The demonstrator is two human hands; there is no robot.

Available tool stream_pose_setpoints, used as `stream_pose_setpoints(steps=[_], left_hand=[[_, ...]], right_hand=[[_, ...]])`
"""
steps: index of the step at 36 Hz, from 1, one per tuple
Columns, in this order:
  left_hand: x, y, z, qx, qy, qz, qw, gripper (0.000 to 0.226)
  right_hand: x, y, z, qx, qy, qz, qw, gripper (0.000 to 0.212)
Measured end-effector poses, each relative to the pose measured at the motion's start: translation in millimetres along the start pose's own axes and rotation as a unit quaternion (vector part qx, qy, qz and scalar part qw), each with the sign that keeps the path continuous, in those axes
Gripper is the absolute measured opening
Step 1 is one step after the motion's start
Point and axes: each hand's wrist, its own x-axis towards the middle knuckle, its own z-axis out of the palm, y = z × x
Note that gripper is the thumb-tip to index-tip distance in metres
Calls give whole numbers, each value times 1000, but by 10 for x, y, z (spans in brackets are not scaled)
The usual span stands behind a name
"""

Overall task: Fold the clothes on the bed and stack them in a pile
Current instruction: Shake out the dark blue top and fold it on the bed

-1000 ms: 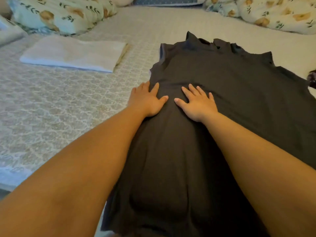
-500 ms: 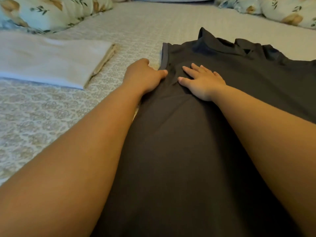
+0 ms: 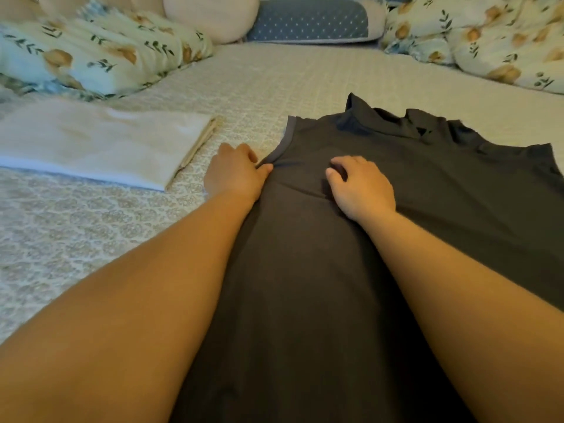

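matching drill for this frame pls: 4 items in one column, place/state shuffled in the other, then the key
Items
1. dark garment
2. folded white cloth
3. left hand
4. blue dotted pillow

Places/states
A. at the head of the bed, between the floral pillows
B. pinching the garment's left edge below the armhole
C. spread flat on the bed, collar away from the person
D. lying left of the garment, apart from it

Pairs: 1-C, 2-D, 3-B, 4-A

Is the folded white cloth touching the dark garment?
Apart. The head view shows a strip of patterned bedspread and the left hand between the folded white cloth and the dark garment.
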Motion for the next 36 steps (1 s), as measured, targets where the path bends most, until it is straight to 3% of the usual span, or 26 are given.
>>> stream_pose_setpoints(steps=[4,6,12,17,23,30,36], left_hand=[[-327,-116,-111,-25,-15,-8,1000,73],[-563,-171,-206,-30,-18,-6,999,78],[-1378,-194,-628,-112,-99,-60,987,56],[-2054,-233,-914,-27,-142,-25,989,21],[-2481,-368,-1176,76,-171,-12,982,25],[-2711,-622,-1570,2,-193,-90,977,37],[-3102,-580,-1626,-4,-185,-82,979,30]], right_hand=[[-424,-15,-38,-78,-2,-18,997,53],[-672,-28,-73,-114,-22,-32,993,55],[-1463,-76,-284,-106,-134,-14,985,57],[-2086,-126,-448,-101,-165,-2,981,59],[-2759,-266,-636,-89,-182,7,979,61],[-3663,-484,-899,-45,-237,-78,967,80],[-4312,-435,-842,-136,-149,-190,961,94]])
